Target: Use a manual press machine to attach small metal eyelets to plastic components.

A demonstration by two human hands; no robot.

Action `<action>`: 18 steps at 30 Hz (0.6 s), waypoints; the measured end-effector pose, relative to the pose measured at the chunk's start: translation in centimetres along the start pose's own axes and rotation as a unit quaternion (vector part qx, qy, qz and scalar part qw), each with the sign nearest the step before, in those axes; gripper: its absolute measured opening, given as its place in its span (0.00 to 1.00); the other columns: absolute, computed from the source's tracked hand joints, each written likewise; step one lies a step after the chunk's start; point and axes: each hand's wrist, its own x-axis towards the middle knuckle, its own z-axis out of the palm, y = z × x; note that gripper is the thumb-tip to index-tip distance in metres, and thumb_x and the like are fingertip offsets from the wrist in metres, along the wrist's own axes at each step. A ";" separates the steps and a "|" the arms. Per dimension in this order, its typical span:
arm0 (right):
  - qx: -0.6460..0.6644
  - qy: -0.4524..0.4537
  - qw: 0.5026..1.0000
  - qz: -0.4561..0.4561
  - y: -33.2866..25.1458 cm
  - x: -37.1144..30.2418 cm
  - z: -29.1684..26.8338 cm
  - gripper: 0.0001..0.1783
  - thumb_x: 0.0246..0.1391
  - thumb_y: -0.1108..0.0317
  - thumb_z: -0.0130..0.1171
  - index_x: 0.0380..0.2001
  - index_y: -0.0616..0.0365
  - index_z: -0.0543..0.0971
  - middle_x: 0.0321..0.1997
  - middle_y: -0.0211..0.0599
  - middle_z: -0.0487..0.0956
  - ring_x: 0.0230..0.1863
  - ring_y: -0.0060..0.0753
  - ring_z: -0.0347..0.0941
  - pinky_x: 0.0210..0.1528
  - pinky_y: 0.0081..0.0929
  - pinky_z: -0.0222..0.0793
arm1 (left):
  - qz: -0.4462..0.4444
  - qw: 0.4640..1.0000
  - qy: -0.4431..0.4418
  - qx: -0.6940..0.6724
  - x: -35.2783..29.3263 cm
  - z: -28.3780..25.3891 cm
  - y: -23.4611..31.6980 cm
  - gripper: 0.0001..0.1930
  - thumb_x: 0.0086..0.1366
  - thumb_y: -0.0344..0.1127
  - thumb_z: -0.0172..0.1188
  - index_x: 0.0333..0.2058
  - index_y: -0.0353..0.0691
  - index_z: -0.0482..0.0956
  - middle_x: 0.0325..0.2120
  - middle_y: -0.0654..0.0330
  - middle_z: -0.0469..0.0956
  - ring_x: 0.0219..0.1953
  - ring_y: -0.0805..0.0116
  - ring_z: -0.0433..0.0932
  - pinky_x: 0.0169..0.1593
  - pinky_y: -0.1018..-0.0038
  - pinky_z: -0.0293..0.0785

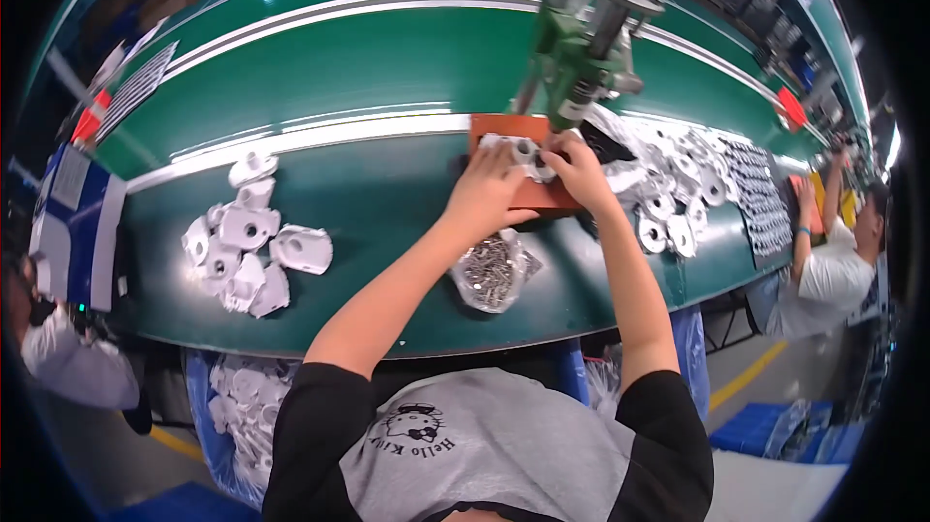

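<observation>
A white plastic part (526,151) with a round hole lies on the orange base (542,196) of a green bench press (578,67). My left hand (487,185) holds the part from its left side, fingers over its top and thumb out toward the front. At the part's right side, just under the press head, my right hand (578,171) has its thumb and fingers pinched together. Whatever is between those fingertips is too small to make out. Right in front of the base sits a clear plastic bag (487,275) of small metal screws or pins.
White plastic parts are piled at the left (252,230) and right (678,183) of the green bench (387,304). A black tray of small parts (760,198) stands further right. Under the bench is a blue-lined bin (199,396) of white parts. Other people sit at both sides.
</observation>
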 end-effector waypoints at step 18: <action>0.032 -0.033 0.992 0.116 0.1 0.8 -0.9 0.10 0.52 0.70 0.58 0.27 0.69 0.75 0.40 0.41 0.73 0.43 0.34 0.69 0.51 0.28 0.62 | 0.023 0.999 0.025 -0.012 0.4 0.7 0.3 0.33 0.45 0.53 0.70 0.40 0.31 0.70 0.55 0.40 0.67 0.61 0.45 0.63 0.64 0.53 0.57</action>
